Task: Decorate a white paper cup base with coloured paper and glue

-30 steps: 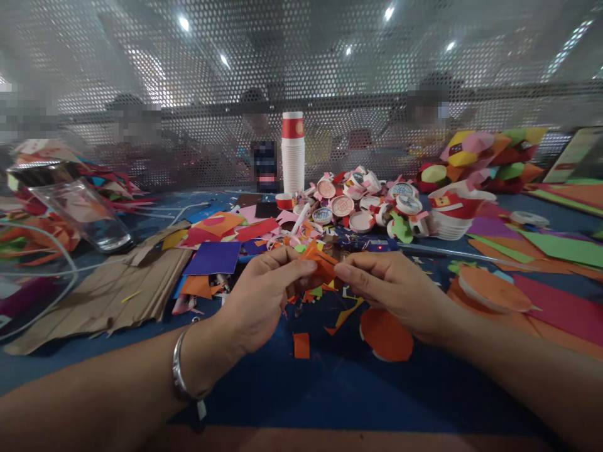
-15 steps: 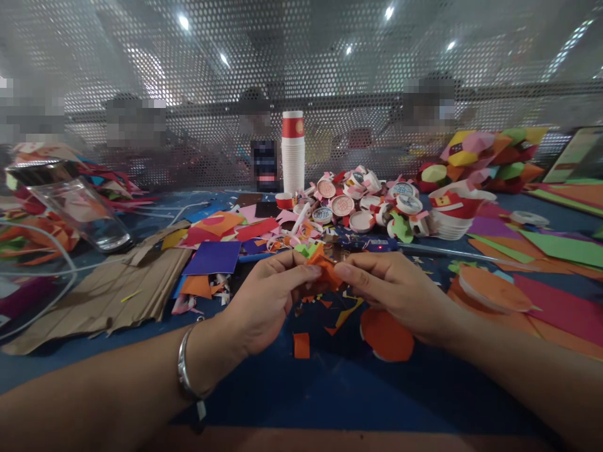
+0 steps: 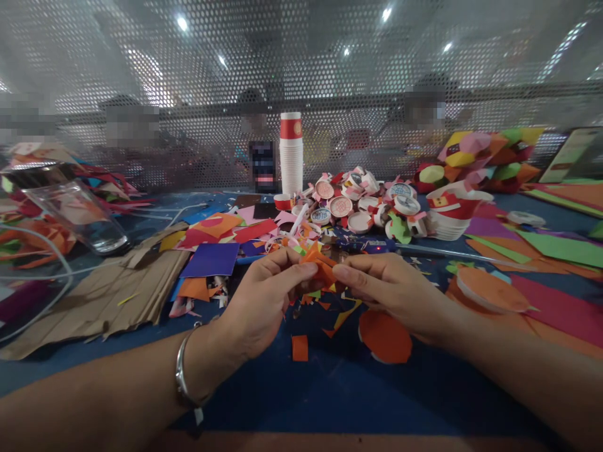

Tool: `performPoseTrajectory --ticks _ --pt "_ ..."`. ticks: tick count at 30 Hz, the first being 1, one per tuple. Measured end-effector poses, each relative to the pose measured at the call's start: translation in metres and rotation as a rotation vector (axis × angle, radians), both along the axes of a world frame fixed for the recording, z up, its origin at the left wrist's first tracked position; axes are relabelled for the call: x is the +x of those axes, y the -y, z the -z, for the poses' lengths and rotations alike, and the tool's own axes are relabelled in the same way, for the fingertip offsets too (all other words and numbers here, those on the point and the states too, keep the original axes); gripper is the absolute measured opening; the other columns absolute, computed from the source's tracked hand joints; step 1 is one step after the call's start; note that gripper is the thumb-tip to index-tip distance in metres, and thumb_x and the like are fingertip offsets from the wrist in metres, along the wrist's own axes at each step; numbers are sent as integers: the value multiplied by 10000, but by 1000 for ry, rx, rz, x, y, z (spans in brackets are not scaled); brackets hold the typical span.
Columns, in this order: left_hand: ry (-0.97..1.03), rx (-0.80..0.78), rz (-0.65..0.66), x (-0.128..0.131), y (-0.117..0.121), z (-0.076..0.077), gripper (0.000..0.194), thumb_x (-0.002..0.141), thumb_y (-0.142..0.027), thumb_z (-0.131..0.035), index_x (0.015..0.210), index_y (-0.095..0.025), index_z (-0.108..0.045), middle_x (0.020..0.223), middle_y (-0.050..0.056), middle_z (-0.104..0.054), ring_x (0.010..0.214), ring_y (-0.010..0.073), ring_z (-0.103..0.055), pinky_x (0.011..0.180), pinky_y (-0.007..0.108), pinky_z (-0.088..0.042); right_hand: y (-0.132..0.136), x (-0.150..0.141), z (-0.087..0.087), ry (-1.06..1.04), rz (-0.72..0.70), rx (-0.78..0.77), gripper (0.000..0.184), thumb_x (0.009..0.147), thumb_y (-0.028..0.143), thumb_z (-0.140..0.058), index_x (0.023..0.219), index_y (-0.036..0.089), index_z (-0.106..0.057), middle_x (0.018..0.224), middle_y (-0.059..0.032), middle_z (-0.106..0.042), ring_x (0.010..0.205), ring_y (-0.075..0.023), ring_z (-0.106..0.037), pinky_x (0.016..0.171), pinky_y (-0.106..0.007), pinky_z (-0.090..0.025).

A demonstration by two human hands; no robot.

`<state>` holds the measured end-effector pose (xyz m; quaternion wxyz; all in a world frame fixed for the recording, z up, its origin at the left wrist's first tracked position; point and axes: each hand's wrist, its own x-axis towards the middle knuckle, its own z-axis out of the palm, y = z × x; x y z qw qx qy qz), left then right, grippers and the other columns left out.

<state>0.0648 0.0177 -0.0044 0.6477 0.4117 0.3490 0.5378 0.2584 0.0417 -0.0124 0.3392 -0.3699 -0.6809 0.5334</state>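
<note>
Between my two hands is a small piece of folded orange paper (image 3: pixel 321 267), pinched above the blue table. My left hand (image 3: pixel 271 295), with a silver bangle at the wrist, grips its left side between thumb and fingers. From the right, my right hand (image 3: pixel 384 285) pinches the other edge. Part of the paper is hidden behind my fingertips. Below my right hand lies an orange paper disc (image 3: pixel 385 337) with a white underside. A small orange paper square (image 3: pixel 299 348) rests on the table under my left hand.
Beyond my hands are a heap of cut cup bottoms (image 3: pixel 342 206), a tall stack of paper cups (image 3: pixel 291 157) and a glue gun (image 3: pixel 367 243) with a red light. Corrugated cardboard (image 3: pixel 103 295) and a tilted glass jar (image 3: pixel 80 213) lie left. Coloured sheets (image 3: pixel 560 307) spread right.
The orange paper has turned slightly between my fingers, and its folded points now stick up more. Both hands keep their pinch in nearly the same place.
</note>
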Motion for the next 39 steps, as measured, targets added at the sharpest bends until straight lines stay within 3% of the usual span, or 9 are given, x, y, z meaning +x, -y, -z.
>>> performPoseTrajectory --ticks 6,18,23,28,31,35,39 --pt "-66 -41 33 5 2 8 167 782 -205 -796 696 -158 -661 721 10 -709 709 120 -663 751 243 -539 1 -1 0 3 -26 27 485 896 629 -650 691 199 -558 561 92 -261 474 -75 -195 432 -259 -160" --pt "44 -163 57 5 2 12 167 769 -154 -793 681 -144 -651 739 15 -698 702 109 -654 772 240 -556 -2 -4 4 67 -23 110 492 956 588 -588 663 193 -577 587 62 -342 506 -86 -272 435 -263 -192" --pt "66 -198 31 3 -2 13 152 752 -141 -809 690 -138 -670 742 11 -708 703 112 -682 751 229 -561 -7 -1 6 31 60 21 490 963 604 -570 688 200 -533 578 76 -302 472 -73 -232 408 -254 -144" --pt "84 -186 -30 1 -7 10 177 737 -162 -825 671 -151 -661 711 -1 -703 699 107 -680 733 210 -552 -11 2 2 -1 114 -51 472 932 629 -614 778 183 -610 579 86 -306 492 -70 -220 425 -241 -138" --pt "82 -160 -44 0 -8 9 182 746 -177 -819 663 -156 -657 701 -8 -688 717 108 -672 771 224 -558 -10 1 -2 -22 89 -83 410 903 565 -690 784 178 -630 589 82 -369 502 -66 -254 437 -233 -181" --pt "88 -165 -32 0 -7 8 184 729 -185 -829 675 -161 -655 720 -8 -696 730 116 -686 763 232 -563 -10 -3 -5 -64 69 -86 277 821 388 -818 792 171 -648 694 49 -526 604 -74 -423 540 -218 -335" --pt "90 -178 -23 2 -5 7 179 710 -186 -840 720 -153 -665 760 10 -722 752 130 -703 777 253 -578 -11 -4 -5 -74 68 -57 212 849 320 -781 780 166 -651 695 44 -540 618 -80 -438 561 -222 -347"
